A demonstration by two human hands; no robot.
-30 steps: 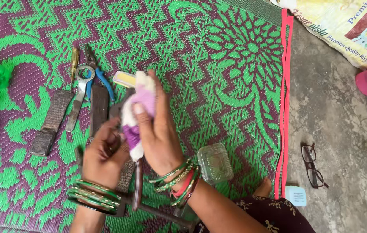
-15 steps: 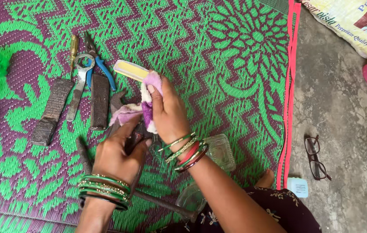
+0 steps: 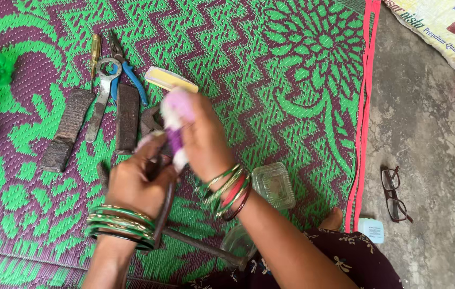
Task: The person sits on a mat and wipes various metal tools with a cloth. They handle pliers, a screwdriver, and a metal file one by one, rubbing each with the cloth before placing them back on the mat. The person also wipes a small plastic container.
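Right hand (image 3: 201,140) is closed around a purple-and-white cloth (image 3: 174,124), pressing it on a dark metal tool (image 3: 164,206) that the left hand (image 3: 134,182) grips above the mat (image 3: 270,80). Rubbing works best, I judge, with that tool held steady and the cloth folded firm.

Green and purple woven mat (image 3: 270,69) under the hands, red edging (image 3: 364,123) to their right, bare grey concrete floor (image 3: 430,139) beyond it, soft even daylight, printed sack (image 3: 446,27) far upper right.
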